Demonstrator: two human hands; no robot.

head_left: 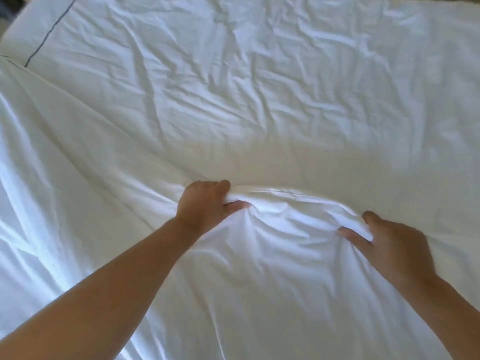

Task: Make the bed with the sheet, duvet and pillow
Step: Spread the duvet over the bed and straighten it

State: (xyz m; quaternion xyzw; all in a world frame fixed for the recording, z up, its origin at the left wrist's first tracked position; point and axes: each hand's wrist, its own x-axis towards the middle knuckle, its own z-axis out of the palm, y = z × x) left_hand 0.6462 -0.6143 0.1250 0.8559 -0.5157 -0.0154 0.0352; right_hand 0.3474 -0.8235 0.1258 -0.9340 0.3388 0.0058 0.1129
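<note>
Bare forearms come in from the bottom, over a smooth white sheet (pixel 233 294) that covers everything on the near side of the bunched fold (pixel 275 203). At one end of that fold the left hand (pixel 205 203) pinches the cloth between thumb and curled fingers. The right hand (pixel 394 245) does the same at the other end, a bit blurry. Beyond the fold lies a crumpled white layer (pixel 259 87), probably the duvet, though it's hard to say with everything white. Far up-left of the fold sits a white piece with a thin dark line (pixel 39 24).
</note>
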